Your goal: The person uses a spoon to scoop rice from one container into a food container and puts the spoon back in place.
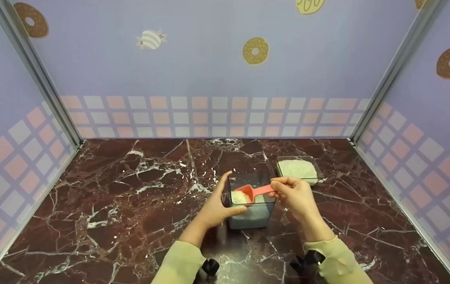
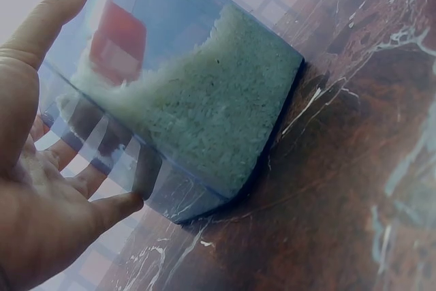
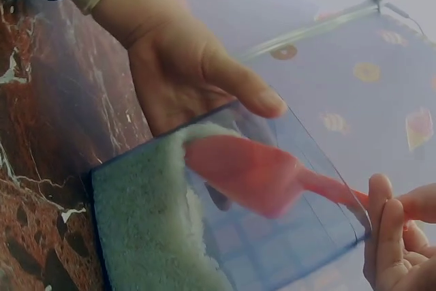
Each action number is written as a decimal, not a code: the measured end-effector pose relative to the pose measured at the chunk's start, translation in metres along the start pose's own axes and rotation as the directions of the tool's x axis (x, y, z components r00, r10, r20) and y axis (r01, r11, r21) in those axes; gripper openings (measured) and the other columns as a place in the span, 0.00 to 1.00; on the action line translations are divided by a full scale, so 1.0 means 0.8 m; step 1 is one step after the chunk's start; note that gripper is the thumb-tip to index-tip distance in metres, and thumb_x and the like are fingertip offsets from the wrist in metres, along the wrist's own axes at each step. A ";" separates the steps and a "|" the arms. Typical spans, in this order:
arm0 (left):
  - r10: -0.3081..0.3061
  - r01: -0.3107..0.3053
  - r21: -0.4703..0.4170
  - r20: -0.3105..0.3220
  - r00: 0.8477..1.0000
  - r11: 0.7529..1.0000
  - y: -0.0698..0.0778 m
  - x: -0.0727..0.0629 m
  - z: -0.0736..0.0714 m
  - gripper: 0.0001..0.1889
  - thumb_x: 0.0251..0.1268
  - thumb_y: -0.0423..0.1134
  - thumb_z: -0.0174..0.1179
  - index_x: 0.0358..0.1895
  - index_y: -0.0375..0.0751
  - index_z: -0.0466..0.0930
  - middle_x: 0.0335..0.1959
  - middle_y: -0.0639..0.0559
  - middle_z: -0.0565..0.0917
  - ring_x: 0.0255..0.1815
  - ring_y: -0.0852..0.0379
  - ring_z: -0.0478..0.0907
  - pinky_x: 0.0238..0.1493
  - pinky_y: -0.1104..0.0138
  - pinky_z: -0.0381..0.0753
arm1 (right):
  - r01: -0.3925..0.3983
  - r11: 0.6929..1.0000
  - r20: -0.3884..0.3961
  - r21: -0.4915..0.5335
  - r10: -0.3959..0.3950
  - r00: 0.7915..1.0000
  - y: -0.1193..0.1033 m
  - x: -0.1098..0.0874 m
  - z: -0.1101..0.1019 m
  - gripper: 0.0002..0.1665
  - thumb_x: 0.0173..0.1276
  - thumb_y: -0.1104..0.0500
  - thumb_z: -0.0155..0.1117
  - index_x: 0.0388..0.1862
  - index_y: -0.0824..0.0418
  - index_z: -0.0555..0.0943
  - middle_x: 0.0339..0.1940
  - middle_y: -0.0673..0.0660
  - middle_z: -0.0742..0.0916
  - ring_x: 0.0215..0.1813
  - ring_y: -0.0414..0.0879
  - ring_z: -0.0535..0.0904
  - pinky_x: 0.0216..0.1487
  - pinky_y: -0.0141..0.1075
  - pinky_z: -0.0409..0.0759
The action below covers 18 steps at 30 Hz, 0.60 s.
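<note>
A clear, bluish plastic container (image 1: 250,217), part full of white rice (image 2: 218,93), stands on the table in front of me. My left hand (image 1: 214,210) holds its left side, thumb over the front rim and fingers along the side wall. Between the thumb and fingers of my right hand (image 1: 298,197) is the handle of a red scoop (image 1: 263,190), gripped at its end above the container's right rim. The scoop's bowl is inside the container, with rice in it, and its tip meets the rice in the right wrist view.
Behind my right hand sits a shallow clear tray (image 1: 310,182) filled with rice (image 1: 298,168). Stray white grains lie on the dark red marbled tabletop (image 1: 130,221) left of the container. Patterned panels (image 1: 209,71) enclose the table at the back and both sides.
</note>
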<state>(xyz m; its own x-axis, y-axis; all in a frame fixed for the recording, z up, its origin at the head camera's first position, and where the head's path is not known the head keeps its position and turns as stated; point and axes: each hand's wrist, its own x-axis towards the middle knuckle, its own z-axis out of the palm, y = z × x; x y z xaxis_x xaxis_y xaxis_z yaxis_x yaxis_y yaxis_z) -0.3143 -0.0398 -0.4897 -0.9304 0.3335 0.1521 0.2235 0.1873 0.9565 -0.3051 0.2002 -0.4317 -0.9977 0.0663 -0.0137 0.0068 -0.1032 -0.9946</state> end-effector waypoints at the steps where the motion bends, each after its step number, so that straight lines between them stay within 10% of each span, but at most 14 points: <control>1: 0.001 -0.001 0.002 0.000 1.000 1.000 0.000 0.000 0.000 0.59 0.52 0.48 0.79 0.84 0.63 0.46 0.84 0.38 0.54 0.77 0.32 0.63 0.76 0.37 0.61 | -0.014 1.000 0.000 0.024 0.014 1.000 0.000 0.002 -0.002 0.12 0.71 0.74 0.60 0.49 0.82 0.80 0.22 0.52 0.87 0.21 0.37 0.84 0.23 0.23 0.78; 18: 0.017 -0.017 -0.018 0.018 1.000 1.000 -0.001 0.002 -0.002 0.60 0.51 0.49 0.80 0.84 0.58 0.46 0.83 0.37 0.55 0.74 0.37 0.68 0.77 0.40 0.63 | -0.138 0.964 0.124 0.228 0.112 0.986 0.014 0.027 -0.040 0.07 0.72 0.70 0.61 0.38 0.64 0.86 0.25 0.51 0.89 0.24 0.34 0.86 0.29 0.19 0.82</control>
<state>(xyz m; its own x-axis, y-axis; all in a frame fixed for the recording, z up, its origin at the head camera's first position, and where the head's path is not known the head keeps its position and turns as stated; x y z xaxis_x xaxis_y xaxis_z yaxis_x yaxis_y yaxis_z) -0.3162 -0.0411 -0.4900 -0.9211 0.3533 0.1636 0.2335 0.1649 0.9583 -0.3242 0.2326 -0.4462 -0.9913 -0.0688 -0.1126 0.1293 -0.3344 -0.9335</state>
